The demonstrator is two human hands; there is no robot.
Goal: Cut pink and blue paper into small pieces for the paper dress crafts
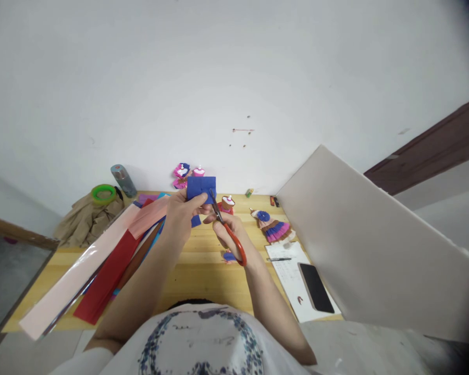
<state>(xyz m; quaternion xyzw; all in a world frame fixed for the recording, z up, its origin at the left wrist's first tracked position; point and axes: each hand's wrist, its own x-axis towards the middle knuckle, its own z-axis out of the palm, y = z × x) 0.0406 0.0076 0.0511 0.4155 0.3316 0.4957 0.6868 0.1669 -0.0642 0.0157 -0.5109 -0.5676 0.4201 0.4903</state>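
A piece of blue paper, likely crepe, is pinched in my left hand above the middle of the table. My right hand grips orange-handled scissors, whose blades lie against the paper's lower right part. Whether the blades are parted is too small to tell. Below the hands, a small blue piece with pinkish bits rests on the wood. Another blue scrap shows just beside my left hand.
Long strips of coloured paper cover the table's left side. Behind them are a green tape ring, tan cloth and a bottle. Rightward lie a ruffled paper dress, written sheets, a pen and a phone, beside a white panel.
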